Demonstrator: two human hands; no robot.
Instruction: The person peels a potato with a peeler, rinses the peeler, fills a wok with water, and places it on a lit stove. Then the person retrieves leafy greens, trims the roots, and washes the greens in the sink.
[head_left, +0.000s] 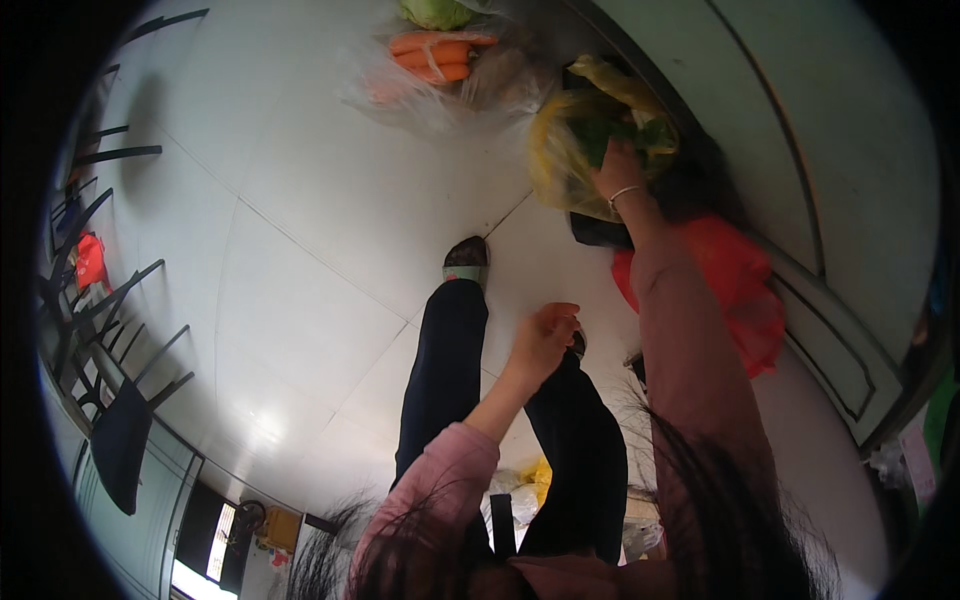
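Note:
My right hand (619, 171), with a thin bracelet at the wrist, reaches into a yellow translucent plastic bag (555, 154). Its fingers touch dark green leafy vegetables (592, 136) inside; the fingertips are partly hidden among the leaves, so their grip is unclear. My left hand (546, 339) hovers over my right foot, fingers loosely curled and a little apart, with nothing visible in it. Beyond the yellow bag's left side, a clear plastic bag (397, 94) on the floor holds several carrots (439, 56). A pale green round vegetable (436, 12) is beside them at the top edge.
A red plastic bag (739, 292) lies under my right forearm, near the pale cabinet (832, 150). Something black (596, 229) is under the yellow bag. My slippered foot (466, 259) rests on the tiled floor (300, 187). Dark-legged chairs (124, 442) stand at left.

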